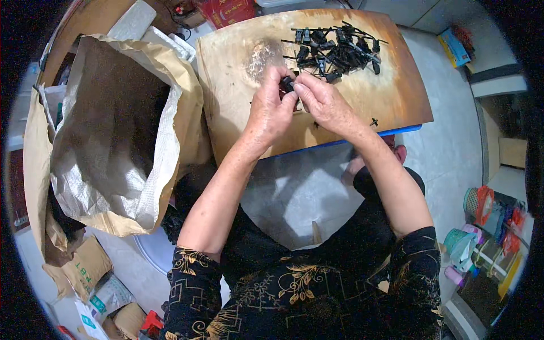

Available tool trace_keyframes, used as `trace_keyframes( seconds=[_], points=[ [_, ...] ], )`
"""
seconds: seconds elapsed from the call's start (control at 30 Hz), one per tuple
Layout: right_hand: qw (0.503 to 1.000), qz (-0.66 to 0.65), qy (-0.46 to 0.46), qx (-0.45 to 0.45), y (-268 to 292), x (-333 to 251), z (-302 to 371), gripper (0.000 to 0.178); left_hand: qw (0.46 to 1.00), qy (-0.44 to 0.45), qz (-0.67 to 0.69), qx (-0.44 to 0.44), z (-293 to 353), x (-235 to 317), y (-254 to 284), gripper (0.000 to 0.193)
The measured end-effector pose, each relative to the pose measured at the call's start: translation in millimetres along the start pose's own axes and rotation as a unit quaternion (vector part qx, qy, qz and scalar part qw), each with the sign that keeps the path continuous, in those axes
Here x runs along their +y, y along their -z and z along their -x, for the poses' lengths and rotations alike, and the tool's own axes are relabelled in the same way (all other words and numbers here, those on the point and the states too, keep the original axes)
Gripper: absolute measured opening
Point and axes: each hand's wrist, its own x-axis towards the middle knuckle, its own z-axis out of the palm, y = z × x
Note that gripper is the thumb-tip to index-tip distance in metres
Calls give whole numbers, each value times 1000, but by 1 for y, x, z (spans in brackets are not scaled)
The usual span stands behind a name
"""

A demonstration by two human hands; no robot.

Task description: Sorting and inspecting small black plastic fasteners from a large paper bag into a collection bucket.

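Note:
Over the near part of a worn wooden board (232, 68), my two hands meet around a small black plastic part (287, 84). My left hand (270, 103) grips it between curled fingers and thumb. On its right side, the fingertips of my right hand (324, 103) are pinched together against it; whatever they pinch is too small to make out. A heap of similar black plastic pieces (334, 51), some with thin stems, lies just beyond my hands. One tiny black bit (374, 122) rests near the board's front edge, right of my right wrist.
A large open paper sack (187, 85) with a pale woven lining stands at the left, against the board. Packages (85, 266) lie at the lower left. A rack of colourful items (481, 243) is at the right. A blue and yellow box (455, 48) sits at the far right.

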Motion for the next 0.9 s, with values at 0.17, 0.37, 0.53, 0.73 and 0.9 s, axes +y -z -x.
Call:
trace_keyframes(
  seconds=[0.17,0.37,0.53,0.73,0.9],
  points=[
    [999,7,-12,47,-7,-3,-1,14,999,8,-14,36,0,8,-4,23],
    [990,-126,-51,38,11,4,1,19,982,56,178,36,-9,21,-11,19],
    [972,-211,-53,85,19,12,8,22,853,170,493,-20,-16,28,1,24],
    [952,-273,-137,21,39,-3,13,18,883,186,427,-61,-18,22,-5,32],
    [932,-331,-144,-6,51,-3,12,20,876,175,412,-177,-14,27,-8,33]
  ],
)
